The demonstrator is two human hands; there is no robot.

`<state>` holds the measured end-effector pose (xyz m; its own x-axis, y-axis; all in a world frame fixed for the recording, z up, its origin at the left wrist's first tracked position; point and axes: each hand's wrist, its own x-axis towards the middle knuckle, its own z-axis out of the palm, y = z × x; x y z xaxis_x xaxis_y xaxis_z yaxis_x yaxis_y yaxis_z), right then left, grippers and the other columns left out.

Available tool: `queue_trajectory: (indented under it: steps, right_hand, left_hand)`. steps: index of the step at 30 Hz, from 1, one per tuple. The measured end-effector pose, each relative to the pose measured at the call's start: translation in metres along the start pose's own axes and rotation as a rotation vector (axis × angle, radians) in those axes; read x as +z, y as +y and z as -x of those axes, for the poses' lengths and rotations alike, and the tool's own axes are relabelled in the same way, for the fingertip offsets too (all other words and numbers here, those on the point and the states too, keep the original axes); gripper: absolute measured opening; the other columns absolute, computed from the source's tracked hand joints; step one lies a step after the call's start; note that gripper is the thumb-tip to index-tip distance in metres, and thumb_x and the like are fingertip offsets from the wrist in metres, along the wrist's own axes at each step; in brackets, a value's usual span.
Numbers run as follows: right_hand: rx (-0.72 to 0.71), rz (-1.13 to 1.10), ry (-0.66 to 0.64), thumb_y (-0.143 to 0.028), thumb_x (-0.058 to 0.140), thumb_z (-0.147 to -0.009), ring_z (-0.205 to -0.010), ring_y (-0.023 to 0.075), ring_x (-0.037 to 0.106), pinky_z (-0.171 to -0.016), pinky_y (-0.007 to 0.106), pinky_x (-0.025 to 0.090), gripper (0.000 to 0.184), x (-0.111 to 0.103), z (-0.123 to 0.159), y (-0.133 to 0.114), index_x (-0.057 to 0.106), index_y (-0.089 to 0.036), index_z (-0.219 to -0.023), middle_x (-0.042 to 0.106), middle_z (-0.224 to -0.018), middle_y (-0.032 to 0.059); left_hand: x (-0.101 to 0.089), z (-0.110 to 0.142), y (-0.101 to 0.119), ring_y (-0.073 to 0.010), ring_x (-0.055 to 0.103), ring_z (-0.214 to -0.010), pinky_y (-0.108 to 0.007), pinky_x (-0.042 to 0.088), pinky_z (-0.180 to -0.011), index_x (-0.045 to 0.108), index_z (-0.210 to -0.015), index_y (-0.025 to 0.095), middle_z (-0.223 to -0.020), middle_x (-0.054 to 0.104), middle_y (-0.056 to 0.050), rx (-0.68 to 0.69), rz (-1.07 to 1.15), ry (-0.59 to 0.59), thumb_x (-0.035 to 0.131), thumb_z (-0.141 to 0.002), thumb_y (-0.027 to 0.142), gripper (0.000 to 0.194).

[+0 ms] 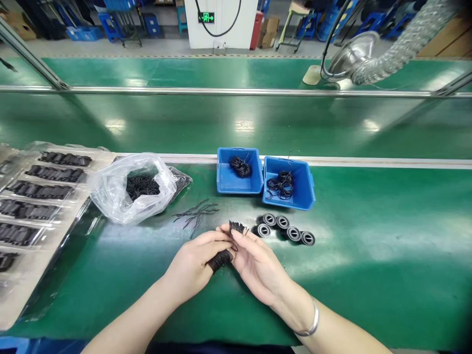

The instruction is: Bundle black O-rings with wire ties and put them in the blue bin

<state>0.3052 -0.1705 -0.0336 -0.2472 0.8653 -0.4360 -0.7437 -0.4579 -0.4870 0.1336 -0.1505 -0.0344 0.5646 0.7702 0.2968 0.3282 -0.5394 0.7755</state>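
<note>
Between my two hands is a bundle of thin black cords point(220, 260), looped together, with short ends standing up in a row at the top. My left hand point(195, 263) is closed round the lower part of the bundle. With thumb and fingers, my right hand point(260, 265) pinches the upper ends. Just beyond my hands, several loose black strands point(197, 212) lie on the green table. Right of them stand several round black parts with slotted tops point(282, 222).
Two blue bins point(239, 186) with coiled black cords stand at the back. Left is a clear plastic bag point(110, 196) of black cords, beside trays of black parts point(40, 189). A metal rail point(236, 92) crosses behind; a duct point(398, 54) hangs upper right.
</note>
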Motion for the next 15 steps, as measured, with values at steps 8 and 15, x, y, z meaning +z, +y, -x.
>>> queue_trajectory:
  steps: [8,15]
  right_hand:
    - [-0.009,0.125,-0.027,-0.031,0.079,-0.084,-0.089,0.0171,0.067,-0.090,0.033,0.052,0.018,0.003,0.000,-0.003,0.076,-0.015,-0.091,0.074,-0.091,0.0048]
    - [0.010,0.306,0.030,-0.029,0.089,-0.071,-0.076,0.0140,0.066,-0.083,0.030,0.051,0.026,-0.006,-0.003,0.004,0.074,-0.015,-0.086,0.074,-0.082,0.0019]
  left_hand:
    - [-0.023,-0.002,-0.004,-0.0168,0.072,-0.095,-0.025,0.057,-0.088,0.075,-0.102,0.020,-0.104,0.076,-0.007,-0.090,0.004,0.088,0.063,-0.090,0.008,0.021]
    - [-0.021,-0.003,-0.002,-0.0182,0.074,-0.098,-0.024,0.057,-0.089,0.076,-0.106,0.017,-0.105,0.078,-0.010,-0.072,-0.001,0.073,0.065,-0.089,0.011,0.021]
